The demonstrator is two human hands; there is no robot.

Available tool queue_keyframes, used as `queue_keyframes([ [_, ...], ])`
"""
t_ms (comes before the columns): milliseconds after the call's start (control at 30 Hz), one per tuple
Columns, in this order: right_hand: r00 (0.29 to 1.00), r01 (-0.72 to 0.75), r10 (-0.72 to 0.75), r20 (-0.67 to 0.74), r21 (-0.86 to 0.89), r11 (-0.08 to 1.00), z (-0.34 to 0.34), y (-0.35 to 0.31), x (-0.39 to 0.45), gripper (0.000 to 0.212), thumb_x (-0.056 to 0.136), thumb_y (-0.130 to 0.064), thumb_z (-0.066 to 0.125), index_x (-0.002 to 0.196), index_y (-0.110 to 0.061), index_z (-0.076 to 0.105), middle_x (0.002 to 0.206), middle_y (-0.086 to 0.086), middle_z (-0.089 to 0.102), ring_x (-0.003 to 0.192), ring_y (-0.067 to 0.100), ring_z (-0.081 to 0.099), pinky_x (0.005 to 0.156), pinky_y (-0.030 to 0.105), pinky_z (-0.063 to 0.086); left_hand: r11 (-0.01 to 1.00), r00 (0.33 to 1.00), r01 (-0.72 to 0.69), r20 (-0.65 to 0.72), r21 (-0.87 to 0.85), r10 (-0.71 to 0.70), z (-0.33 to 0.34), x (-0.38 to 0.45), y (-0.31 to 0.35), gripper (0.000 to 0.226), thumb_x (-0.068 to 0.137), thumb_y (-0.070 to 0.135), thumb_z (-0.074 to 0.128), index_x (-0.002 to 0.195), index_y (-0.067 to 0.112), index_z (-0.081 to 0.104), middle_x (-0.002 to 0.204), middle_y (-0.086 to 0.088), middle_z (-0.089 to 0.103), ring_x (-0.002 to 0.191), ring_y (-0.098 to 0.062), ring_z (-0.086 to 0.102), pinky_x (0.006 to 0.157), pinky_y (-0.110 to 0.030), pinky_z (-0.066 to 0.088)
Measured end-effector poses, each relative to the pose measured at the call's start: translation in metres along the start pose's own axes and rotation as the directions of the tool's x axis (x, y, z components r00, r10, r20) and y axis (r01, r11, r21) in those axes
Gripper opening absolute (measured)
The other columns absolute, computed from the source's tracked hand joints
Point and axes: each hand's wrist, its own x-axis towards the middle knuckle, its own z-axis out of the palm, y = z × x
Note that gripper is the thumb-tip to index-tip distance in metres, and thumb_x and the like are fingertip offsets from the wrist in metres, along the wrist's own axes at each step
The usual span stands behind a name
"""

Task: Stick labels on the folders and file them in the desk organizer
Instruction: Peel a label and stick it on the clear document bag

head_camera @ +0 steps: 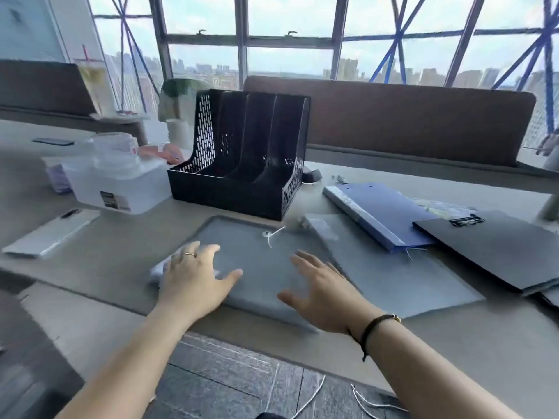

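Head view: gray folder (260,267) lies flat on the counter (453,343), just in front of the black organizer (242,164), whose slots are empty. Left hand (193,276) and right hand (317,294) spread over it, each grip relaxed and holding nothing. Label not visible. Best approach, probably: pin the folder flat, press the label smooth, then slide it upright into a slot.

Grey folder (260,267), blue folder (378,213), black organizer (242,164) (perforated sides).
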Motion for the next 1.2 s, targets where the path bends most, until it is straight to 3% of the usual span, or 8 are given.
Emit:
queue_keyframes([
  [133, 0.995, 0.021, -0.016, 0.098, -0.052, 0.998, 0.017, -0.017, 0.010, 0.063, 0.099, -0.057, 0.039, 0.151, -0.023, 0.034, 0.162, -0.006, 0.026, 0.150, 0.010, 0.016, 0.122, 0.036, 0.007, 0.987, 0.985, 0.160, -0.067, -0.014, -0.160, 0.000, -0.015, -0.025, 0.075, 0.073, 0.072, 0.062, 0.129, 0.023, 0.057, 0.147, -0.016, 0.044, 0.139, -0.036, 0.032, 0.117, -0.049, 0.020],
  [300, 0.993, 0.075, -0.068, 0.093, -0.077, 0.994, 0.030, -0.039, 0.017, 0.067, 0.096, -0.065, 0.036, 0.151, -0.027, 0.036, 0.162, -0.008, 0.026, 0.149, 0.010, 0.020, 0.121, 0.033, 0.013, 0.945, 0.946, 0.319, -0.033, -0.070, -0.322, -0.011, -0.020, -0.047, 0.089, 0.071, 0.077, 0.059, 0.142, 0.027, 0.040, 0.162, -0.018, 0.017, 0.148, -0.038, 0.010, 0.120, -0.051, 0.010],
  [467, 0.983, 0.156, -0.152, 0.101, -0.036, 0.987, 0.030, -0.054, 0.015, 0.064, 0.090, -0.070, 0.045, 0.142, -0.033, 0.051, 0.149, -0.017, 0.047, 0.136, 0.011, 0.044, 0.112, 0.029, 0.034, 0.894, 0.898, 0.433, -0.030, -0.117, -0.439, -0.035, -0.026, -0.076, 0.107, 0.065, 0.079, 0.064, 0.147, 0.021, 0.029, 0.161, -0.018, 0.018, 0.148, -0.036, 0.011, 0.117, -0.055, 0.016],
  [633, 0.964, 0.236, -0.243, 0.109, 0.066, 0.969, 0.023, -0.078, 0.012, 0.038, 0.087, -0.062, 0.060, 0.115, -0.039, 0.071, 0.114, -0.016, 0.071, 0.105, 0.005, 0.063, 0.094, 0.025, 0.048, 0.822, 0.858, 0.467, -0.060, -0.326, -0.510, -0.051, -0.035, -0.096, 0.118, 0.066, 0.054, 0.084, 0.152, 0.006, 0.020, 0.153, -0.021, 0.026, 0.143, -0.035, 0.018, 0.110, -0.047, 0.031],
  [800, 0.966, 0.221, -0.249, 0.072, 0.273, 0.936, 0.028, -0.089, 0.017, 0.027, 0.089, -0.044, 0.068, 0.109, -0.027, 0.075, 0.095, -0.012, 0.074, 0.086, 0.000, 0.065, 0.086, 0.025, 0.052, 0.744, 0.849, 0.456, -0.010, -0.488, -0.528, -0.055, -0.035, -0.111, 0.081, 0.067, 0.032, 0.089, 0.128, 0.000, 0.046, 0.130, -0.021, 0.054, 0.127, -0.036, 0.044, 0.095, -0.040, 0.043],
  [967, 0.996, 0.092, -0.082, -0.045, 0.350, 0.932, 0.026, -0.077, 0.026, 0.032, 0.088, -0.041, 0.071, 0.117, -0.029, 0.069, 0.105, -0.017, 0.066, 0.098, 0.007, 0.062, 0.087, 0.022, 0.045, 0.697, 0.866, 0.414, 0.017, -0.586, -0.500, -0.063, -0.039, -0.112, 0.061, 0.061, 0.022, 0.090, 0.107, 0.004, 0.055, 0.110, -0.011, 0.066, 0.102, -0.032, 0.062, 0.078, -0.037, 0.049],
  [1100, 0.987, -0.078, 0.137, -0.081, 0.501, 0.862, 0.024, -0.059, 0.029, 0.050, 0.083, -0.046, 0.075, 0.128, -0.027, 0.062, 0.117, -0.006, 0.064, 0.110, 0.011, 0.060, 0.098, 0.033, 0.049, 0.471, 0.881, 0.335, 0.094, -0.816, -0.465, -0.071, -0.041, -0.099, 0.027, 0.070, 0.003, 0.076, 0.095, 0.009, 0.067, 0.098, -0.009, 0.074, 0.089, -0.028, 0.070, 0.085, -0.048, 0.058],
  [1200, 0.962, -0.163, 0.270, -0.052, 0.682, 0.713, 0.020, -0.048, 0.023, 0.057, 0.085, -0.041, 0.074, 0.136, -0.023, 0.054, 0.127, -0.001, 0.058, 0.109, 0.014, 0.062, 0.092, 0.039, 0.055, 0.352, 0.934, 0.259, 0.140, -0.899, -0.329, -0.084, -0.045, -0.076, 0.027, 0.084, -0.011, 0.060, 0.098, 0.009, 0.071, 0.098, -0.012, 0.076, 0.084, -0.028, 0.071, 0.078, -0.041, 0.056],
])
